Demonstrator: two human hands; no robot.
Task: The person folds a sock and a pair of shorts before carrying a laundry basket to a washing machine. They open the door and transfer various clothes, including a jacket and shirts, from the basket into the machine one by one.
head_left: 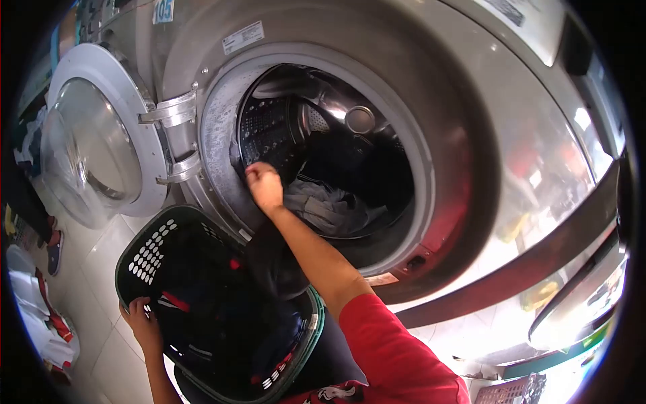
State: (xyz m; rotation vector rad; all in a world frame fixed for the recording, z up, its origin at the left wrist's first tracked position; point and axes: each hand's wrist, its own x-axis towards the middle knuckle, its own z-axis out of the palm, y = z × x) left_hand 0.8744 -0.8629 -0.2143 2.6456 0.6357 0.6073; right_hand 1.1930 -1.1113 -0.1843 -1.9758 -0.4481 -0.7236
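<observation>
My left hand (pixel 142 323) grips the left rim of a dark green laundry basket (pixel 312 330), its fingers hooked over the edge. Dark clothes (pixel 222 289) with a few red bits fill the basket. At the lower left of the round opening of a washing machine (pixel 464 155), my right hand (pixel 266 188) is closed in a fist; what it holds, if anything, is hidden. Below my right forearm, a dark cloth (pixel 274 262) hangs between the opening and the basket. Inside the metal drum (pixel 269 128) lie grey cloth (pixel 326 205) and black clothes (pixel 356 158).
The machine's round glass door (pixel 94 148) is swung wide to the left on metal hinges (pixel 178 111). A person's leg and shoe (pixel 55 252) show at the far left, above a pile of white and red cloth (pixel 40 316). A plastic basket (pixel 505 392) stands at the lower right.
</observation>
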